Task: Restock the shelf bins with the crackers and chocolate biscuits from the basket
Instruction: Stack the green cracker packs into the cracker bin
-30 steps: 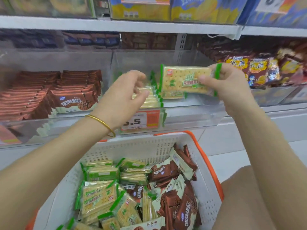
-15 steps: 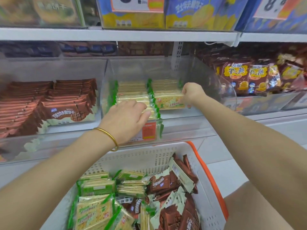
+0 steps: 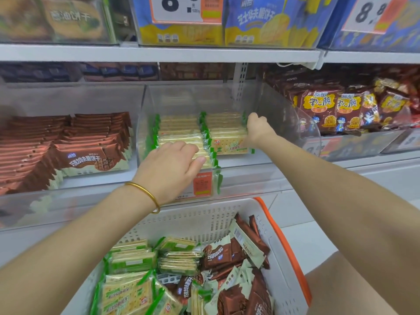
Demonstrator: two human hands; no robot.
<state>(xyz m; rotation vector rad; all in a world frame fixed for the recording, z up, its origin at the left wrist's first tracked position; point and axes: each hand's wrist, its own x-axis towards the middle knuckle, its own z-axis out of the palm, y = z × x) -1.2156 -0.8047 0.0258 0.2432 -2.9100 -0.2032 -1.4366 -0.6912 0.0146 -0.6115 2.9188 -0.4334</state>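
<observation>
Seemingly midway, the left hand [image 3: 172, 164] lay flat on cracker packs [image 3: 179, 135] in the clear bin [image 3: 284, 110], the right hand [image 3: 256, 126], grip unclear, touched its right stack [image 3: 227, 133], while crackers [image 3: 127, 292] and chocolate biscuits [image 3: 238, 298] crowded the basket [image 3: 284, 246].

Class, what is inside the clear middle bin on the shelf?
The clear bin holds two rows of green-edged cracker packs. The left hand rests on the left row's front, covering packs there; the right hand hides the right row's right edge.
</observation>
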